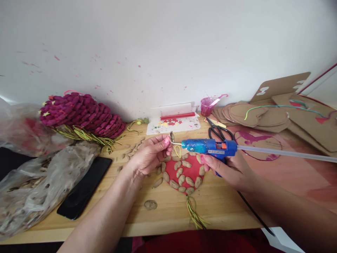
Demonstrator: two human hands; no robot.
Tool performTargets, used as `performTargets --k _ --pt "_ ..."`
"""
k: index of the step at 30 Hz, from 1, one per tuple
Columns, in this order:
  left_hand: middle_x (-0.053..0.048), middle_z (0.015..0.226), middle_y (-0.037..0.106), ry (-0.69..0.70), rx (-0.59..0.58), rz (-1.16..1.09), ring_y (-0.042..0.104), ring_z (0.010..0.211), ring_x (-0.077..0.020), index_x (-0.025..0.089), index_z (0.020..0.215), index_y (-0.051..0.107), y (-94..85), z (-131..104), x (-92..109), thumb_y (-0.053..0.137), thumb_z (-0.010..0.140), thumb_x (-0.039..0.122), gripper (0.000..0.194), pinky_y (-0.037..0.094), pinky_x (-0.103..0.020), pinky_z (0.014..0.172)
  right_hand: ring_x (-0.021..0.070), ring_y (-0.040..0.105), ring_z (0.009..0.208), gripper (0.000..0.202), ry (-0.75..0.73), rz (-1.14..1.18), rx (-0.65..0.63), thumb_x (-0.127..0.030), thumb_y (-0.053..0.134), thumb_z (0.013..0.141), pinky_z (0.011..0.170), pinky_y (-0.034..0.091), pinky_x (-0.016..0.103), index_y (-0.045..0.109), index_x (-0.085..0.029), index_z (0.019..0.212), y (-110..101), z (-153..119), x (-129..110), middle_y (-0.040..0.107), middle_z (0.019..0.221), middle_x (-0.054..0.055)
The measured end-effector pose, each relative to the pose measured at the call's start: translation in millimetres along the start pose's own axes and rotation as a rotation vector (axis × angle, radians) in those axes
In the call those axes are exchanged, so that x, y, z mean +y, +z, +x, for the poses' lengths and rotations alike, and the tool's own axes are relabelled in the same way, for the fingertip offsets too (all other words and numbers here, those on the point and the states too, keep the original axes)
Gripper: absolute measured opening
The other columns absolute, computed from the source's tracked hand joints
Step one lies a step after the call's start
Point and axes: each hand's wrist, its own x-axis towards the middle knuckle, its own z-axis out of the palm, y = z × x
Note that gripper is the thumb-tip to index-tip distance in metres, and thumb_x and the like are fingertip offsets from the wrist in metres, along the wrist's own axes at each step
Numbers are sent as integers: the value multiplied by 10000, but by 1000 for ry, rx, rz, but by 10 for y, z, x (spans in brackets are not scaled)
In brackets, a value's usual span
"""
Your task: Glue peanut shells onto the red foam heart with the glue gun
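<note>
My right hand [231, 168] is wrapped round the handle of a blue hot glue gun [207, 146], which points left with a long clear glue stick [286, 153] out of its back. Pinched in my left hand [155, 149] is a peanut [172, 136], held at the gun's nozzle tip. Below both hands a red heart-shaped piece [172, 172] lies on the table, with several peanuts [181, 180] around its edge and in its middle. A yellow-green tassel [193, 212] hangs from its point, and a yellow loop [177, 151] shows at its top.
Loose peanuts [150, 205] lie left of the heart. Further left are a black phone [84, 186], a plastic bag of peanuts [44, 189] and purple peanut decorations [81, 114]. Behind stand a star-covered card [184, 125] and a purple-stained cup [206, 107]; scissors [221, 131] and cardboard shapes [250, 114] lie right.
</note>
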Motion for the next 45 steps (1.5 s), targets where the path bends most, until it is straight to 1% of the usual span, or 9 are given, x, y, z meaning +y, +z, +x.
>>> performTargets --k 9,25,30,33,34,36,39,42,45 --pt "-14 692 627 2 -1 9 573 622 -80 122 766 682 -2 -6 6 910 735 290 285 501 -168 598 129 526 594 281 -28 -46 17 -293 554 1031 551 399 295 533 -220 761 -15 41 -71 581 685 -5" --pt "-12 686 625 8 -6 3 572 615 -76 120 772 689 15 -15 21 920 721 283 287 493 -162 592 132 538 607 266 -40 -50 19 -294 553 1037 569 402 301 550 -220 781 -21 32 -66 590 692 -9" --pt "-8 679 617 24 -1 24 566 607 -74 119 766 697 19 -8 42 930 705 301 302 497 -166 592 134 549 582 290 -4 -61 15 -341 561 1034 532 405 293 557 -217 771 -23 45 -56 601 673 -3" --pt "-2 683 616 68 14 87 563 599 -76 119 773 709 40 -31 75 942 677 314 318 494 -172 578 127 547 551 283 50 -86 33 -372 582 1026 496 403 280 592 -213 791 -30 66 -25 617 656 0" --pt "-1 683 618 87 19 125 565 596 -80 121 786 718 51 -46 82 944 670 321 323 495 -180 576 121 541 533 293 72 -94 45 -386 587 1024 479 399 273 605 -209 790 -32 74 -11 621 643 0" --pt "-6 700 640 117 20 252 581 604 -96 128 833 742 85 -86 80 933 683 329 315 502 -202 587 126 593 554 316 141 -67 45 -434 598 1015 476 436 260 626 -202 803 -32 96 16 651 665 13" --pt "-45 779 699 174 2 592 607 658 -125 131 896 771 156 -157 38 859 778 288 216 479 -219 604 120 616 516 385 252 56 60 -523 619 983 457 490 256 624 -186 797 -14 134 47 669 674 25" --pt "-52 830 714 344 -67 992 611 727 -151 168 900 778 226 -218 -29 760 858 203 58 459 -244 659 127 632 518 438 331 135 80 -604 675 913 449 530 264 625 -182 810 21 164 64 664 683 31" --pt "-49 887 689 484 -161 1317 616 800 -171 190 915 759 264 -250 -88 682 893 140 95 461 -280 745 160 672 606 443 353 148 121 -617 729 859 457 545 275 622 -194 783 58 167 97 665 737 45"
